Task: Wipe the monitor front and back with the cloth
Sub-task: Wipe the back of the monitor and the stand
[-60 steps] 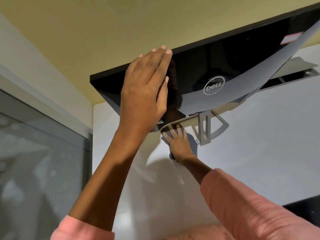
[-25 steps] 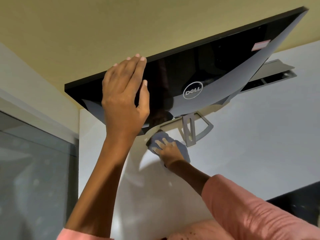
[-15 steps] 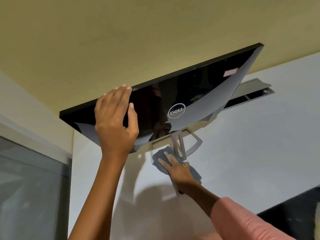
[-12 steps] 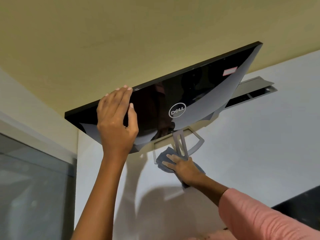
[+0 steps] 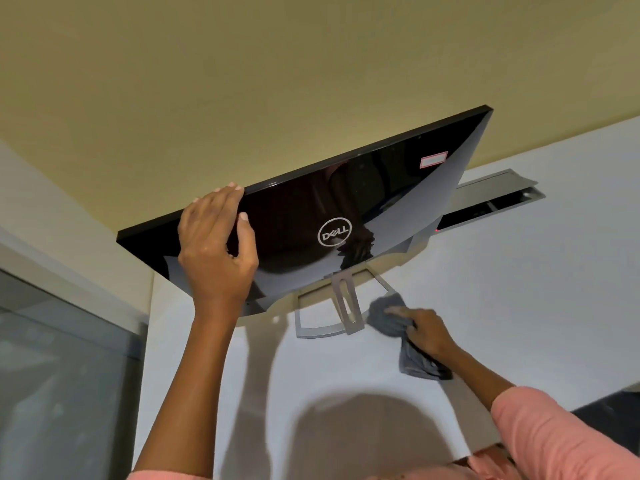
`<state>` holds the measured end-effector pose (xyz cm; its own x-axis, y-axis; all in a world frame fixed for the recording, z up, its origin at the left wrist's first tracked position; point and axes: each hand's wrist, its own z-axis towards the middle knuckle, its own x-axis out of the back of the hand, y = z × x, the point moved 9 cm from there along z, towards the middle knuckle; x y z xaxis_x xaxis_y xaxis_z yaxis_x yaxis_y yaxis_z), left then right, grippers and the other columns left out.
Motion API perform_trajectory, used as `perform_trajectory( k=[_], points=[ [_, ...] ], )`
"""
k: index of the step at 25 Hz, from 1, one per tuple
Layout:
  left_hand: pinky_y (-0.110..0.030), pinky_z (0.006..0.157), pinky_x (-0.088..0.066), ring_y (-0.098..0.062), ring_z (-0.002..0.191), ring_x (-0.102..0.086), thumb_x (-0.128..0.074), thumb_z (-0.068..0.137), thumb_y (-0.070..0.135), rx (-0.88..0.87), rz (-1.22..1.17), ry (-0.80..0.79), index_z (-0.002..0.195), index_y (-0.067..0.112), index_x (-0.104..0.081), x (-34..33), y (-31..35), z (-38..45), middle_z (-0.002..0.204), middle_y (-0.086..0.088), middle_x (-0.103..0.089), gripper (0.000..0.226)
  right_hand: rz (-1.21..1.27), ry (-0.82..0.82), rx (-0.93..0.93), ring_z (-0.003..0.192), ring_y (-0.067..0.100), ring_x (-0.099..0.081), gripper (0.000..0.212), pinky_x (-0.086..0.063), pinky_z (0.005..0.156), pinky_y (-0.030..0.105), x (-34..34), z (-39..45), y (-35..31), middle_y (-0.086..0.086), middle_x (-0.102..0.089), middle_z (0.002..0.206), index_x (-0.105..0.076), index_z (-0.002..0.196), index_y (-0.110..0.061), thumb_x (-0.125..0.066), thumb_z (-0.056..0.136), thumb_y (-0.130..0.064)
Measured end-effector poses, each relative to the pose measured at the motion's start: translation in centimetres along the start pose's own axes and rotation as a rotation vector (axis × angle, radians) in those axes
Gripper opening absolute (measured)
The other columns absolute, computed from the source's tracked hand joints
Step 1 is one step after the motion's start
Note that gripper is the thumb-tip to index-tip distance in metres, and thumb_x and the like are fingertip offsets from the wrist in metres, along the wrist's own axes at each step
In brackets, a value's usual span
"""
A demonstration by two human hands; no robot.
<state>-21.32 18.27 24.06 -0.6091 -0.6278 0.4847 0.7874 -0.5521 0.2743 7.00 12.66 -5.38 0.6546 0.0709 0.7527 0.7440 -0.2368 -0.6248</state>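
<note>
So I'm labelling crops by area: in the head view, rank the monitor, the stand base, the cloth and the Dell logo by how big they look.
1. monitor
2. stand base
3. cloth, partly hidden under the right hand
4. Dell logo

Left hand lies flat on the Dell monitor back, fingertips at its top edge; right hand grips the grey cloth beside the silver stand on the white desk.
</note>
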Motion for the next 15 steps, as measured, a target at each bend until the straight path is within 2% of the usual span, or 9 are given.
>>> perform_trajectory(
  k=[2,3,5,8,10,11,13,15],
  points=[
    [-0.041,0.108,-0.036,-0.025,0.116,-0.059,-0.052,0.092,0.005,0.018,-0.003,0.001,0.117,0.002,-0.064,-0.1,0.1,0.0,0.12,-0.011,-0.065,0.028,0.349,0.105,-0.077,0.118,0.024,-0.057,0.055,-0.043,0.093,0.021,2.1,1.4,-1.8,0.009,-0.058,0.132,-0.056,0.132,-0.015,-0.047,0.086,0.012],
    [-0.042,0.108,-0.036,-0.025,0.116,-0.059,-0.052,0.092,0.006,0.016,-0.002,-0.008,0.118,0.002,-0.064,0.0,0.1,0.0,0.12,-0.012,-0.065,0.028,0.488,0.095,-0.088,0.12,0.023,-0.055,0.056,-0.044,0.096,0.022,2.1,2.0,-3.6,0.007,-0.055,0.136,-0.053,0.135,-0.015,-0.046,0.086,0.012],
    [-0.042,0.108,-0.036,-0.025,0.116,-0.058,-0.051,0.092,0.006,-0.001,0.002,-0.032,0.118,0.002,-0.063,0.0,0.2,-0.1,0.121,-0.011,-0.064,0.029,0.645,0.065,-0.113,0.118,0.022,-0.054,0.059,-0.047,0.092,0.023,1.3,2.9,-7.0,0.008,-0.05,0.14,-0.042,0.142,-0.015,-0.047,0.089,0.009],
    [-0.04,0.108,-0.035,-0.026,0.116,-0.058,-0.052,0.092,0.005,-0.017,0.009,-0.055,0.119,0.002,-0.062,0.2,0.2,0.0,0.122,-0.012,-0.064,0.03,0.532,0.099,-0.146,0.12,0.026,-0.053,0.068,-0.048,0.084,0.02,-1.2,2.2,-9.2,0.011,-0.046,0.142,-0.021,0.151,-0.019,-0.047,0.093,0.004],
    [-0.038,0.109,-0.034,-0.026,0.116,-0.058,-0.053,0.091,0.004,-0.018,0.013,-0.065,0.12,0.001,-0.062,0.2,0.2,0.0,0.122,-0.012,-0.063,0.031,0.45,0.094,-0.142,0.123,0.028,-0.052,0.066,-0.046,0.089,0.024,-3.7,0.2,-8.8,0.01,-0.043,0.145,-0.014,0.152,-0.022,-0.043,0.097,-0.001],
    [-0.039,0.109,-0.034,-0.027,0.116,-0.058,-0.053,0.091,0.003,-0.02,0.015,-0.07,0.121,0.001,-0.062,0.1,0.2,0.0,0.123,-0.012,-0.063,0.031,0.44,0.086,-0.143,0.122,0.028,-0.052,0.058,-0.045,0.092,0.026,-4.6,-0.7,-8.2,0.01,-0.043,0.145,-0.019,0.151,-0.021,-0.041,0.1,-0.007],
    [-0.041,0.109,-0.035,-0.027,0.117,-0.058,-0.053,0.09,0.003,-0.03,0.014,-0.087,0.121,0.001,-0.061,0.0,0.2,0.0,0.123,-0.013,-0.063,0.032,0.442,0.043,-0.184,0.116,0.028,-0.056,0.043,-0.045,0.089,0.024,-5.6,-1.8,-6.3,0.013,-0.051,0.138,-0.034,0.145,-0.02,-0.037,0.102,-0.017],
    [-0.042,0.109,-0.034,-0.027,0.117,-0.057,-0.053,0.09,0.003,-0.037,0.009,-0.106,0.122,0.001,-0.06,-0.1,0.0,0.1,0.125,-0.012,-0.062,0.033,0.319,-0.017,-0.18,0.119,0.034,-0.054,0.049,-0.043,0.089,0.025,-5.0,-1.4,-4.9,0.017,-0.055,0.132,-0.035,0.143,-0.023,-0.041,0.099,-0.004]
  ],
)
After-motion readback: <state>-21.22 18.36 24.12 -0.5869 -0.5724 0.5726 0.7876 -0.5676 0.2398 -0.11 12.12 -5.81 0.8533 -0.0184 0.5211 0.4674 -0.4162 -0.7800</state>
